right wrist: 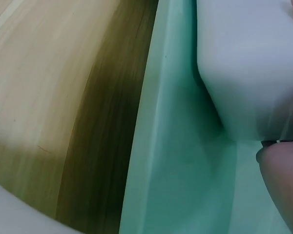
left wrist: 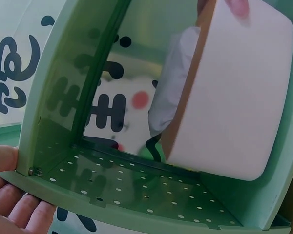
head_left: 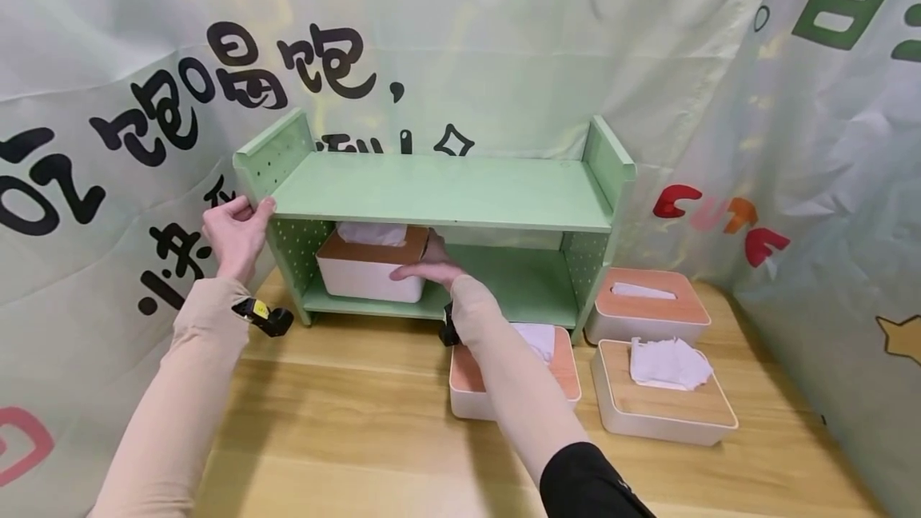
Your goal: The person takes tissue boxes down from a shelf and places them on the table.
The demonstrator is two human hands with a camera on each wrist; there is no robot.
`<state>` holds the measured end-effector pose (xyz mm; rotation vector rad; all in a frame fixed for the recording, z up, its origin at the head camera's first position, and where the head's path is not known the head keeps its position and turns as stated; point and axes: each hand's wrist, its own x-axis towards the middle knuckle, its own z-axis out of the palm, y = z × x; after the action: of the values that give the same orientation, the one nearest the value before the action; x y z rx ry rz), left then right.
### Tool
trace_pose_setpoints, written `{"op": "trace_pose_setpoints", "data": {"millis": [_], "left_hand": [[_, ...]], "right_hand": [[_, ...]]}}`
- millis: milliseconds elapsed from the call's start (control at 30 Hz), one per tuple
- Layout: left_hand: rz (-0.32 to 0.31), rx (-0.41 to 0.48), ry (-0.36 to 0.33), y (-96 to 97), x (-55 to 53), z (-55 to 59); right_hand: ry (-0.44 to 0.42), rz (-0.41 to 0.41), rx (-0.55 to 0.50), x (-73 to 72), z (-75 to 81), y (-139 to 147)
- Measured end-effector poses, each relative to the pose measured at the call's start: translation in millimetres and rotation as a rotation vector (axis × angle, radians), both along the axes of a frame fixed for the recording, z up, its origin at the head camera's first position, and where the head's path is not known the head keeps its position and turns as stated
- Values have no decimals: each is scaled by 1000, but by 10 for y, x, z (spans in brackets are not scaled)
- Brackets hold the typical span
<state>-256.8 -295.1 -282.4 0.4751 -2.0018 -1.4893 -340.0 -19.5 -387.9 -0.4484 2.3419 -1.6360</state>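
A small green two-tier shelf (head_left: 446, 190) stands against the cloth backdrop. My left hand (head_left: 236, 237) holds its left side panel near the front edge of the upper board; in the left wrist view the thumb and fingers (left wrist: 24, 212) lie on either side of the green edge. On the lower board, toward the left, sits a white tissue box (head_left: 367, 276) with a wood-coloured lid and a tissue sticking up. My right hand (head_left: 434, 262) grips the box's right end, thumb across the front face and the other fingers partly hidden around the end. In the right wrist view the tissue box (right wrist: 249, 63) rests on the green board.
Right of the shelf, another tissue box (head_left: 647, 326) stands at its side, with one (head_left: 662, 414) in front of it. A further tissue box (head_left: 475, 404) lies partly under my right forearm. All three rest on the wooden tabletop (head_left: 345, 422).
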Motion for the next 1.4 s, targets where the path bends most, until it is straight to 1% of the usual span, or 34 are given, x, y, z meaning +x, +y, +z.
{"op": "trace_pose_setpoints", "data": {"millis": [100, 267, 400, 533, 633, 800, 867, 900, 967, 1100, 1200, 1333, 1400], "left_hand": [[8, 19, -4, 0, 6, -7], [11, -5, -5, -10, 10, -17], [4, -2, -2, -12, 4, -5], [7, 14, 3, -13, 1, -3], [8, 14, 4, -12, 0, -10], [5, 25, -6, -3, 4, -9], [4, 30, -5, 3, 4, -6], [4, 30, -5, 5, 4, -4], [6, 29, -3, 9, 2, 0], [10, 28, -6, 12, 1, 9], [9, 29, -8, 12, 1, 16], [5, 22, -3, 9, 1, 19], [4, 16, -2, 6, 2, 18]], "right_hand": [[-5, -17, -14, 7, 7, 1], [-25, -65, -41, 31, 45, -3], [-33, -107, -82, 41, 123, -19], [-56, -110, -105, 50, 194, -31], [-114, -52, -96, 64, 240, -32], [-243, 106, -33, 98, 323, -50], [-266, 135, -44, 113, 349, -66], [-268, 136, -56, 122, 358, -74], [-247, 120, -85, 143, 371, -87], [-119, 30, -177, 182, 365, -105], [-23, -24, -219, 216, 359, -106], [-4, -39, -221, 281, 371, -82], [-20, -45, -229, 323, 383, -71]]}}
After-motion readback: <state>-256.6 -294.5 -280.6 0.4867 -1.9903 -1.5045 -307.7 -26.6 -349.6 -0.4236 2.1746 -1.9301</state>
